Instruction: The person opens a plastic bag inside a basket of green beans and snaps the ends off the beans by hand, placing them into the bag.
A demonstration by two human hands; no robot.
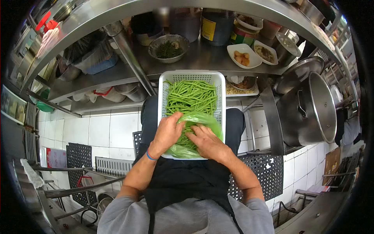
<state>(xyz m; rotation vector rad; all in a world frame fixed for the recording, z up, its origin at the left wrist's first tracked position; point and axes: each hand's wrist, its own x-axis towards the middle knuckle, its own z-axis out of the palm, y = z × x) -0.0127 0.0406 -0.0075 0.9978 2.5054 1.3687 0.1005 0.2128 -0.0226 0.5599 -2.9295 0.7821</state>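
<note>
A white perforated plastic basket [163, 91] rests across my lap, filled at its far end with long green beans [191, 94]. In its near half lies a translucent green plastic bag [210, 124] with more green beans in its mouth. My left hand [168, 130] is closed on the bag's left edge, a blue band at its wrist. From the right, my right hand [206, 141] reaches into the bag's opening, its fingers bent around green beans; the fingertips are partly hidden among beans and plastic.
Ahead is a steel shelf [134, 62] bearing a bowl of dark green herbs [168, 48], a white dish of orange-brown pieces [244, 55] and several tubs. A large steel pot [307, 109] stands at right. Black perforated mats [265, 175] lie on the white tiles.
</note>
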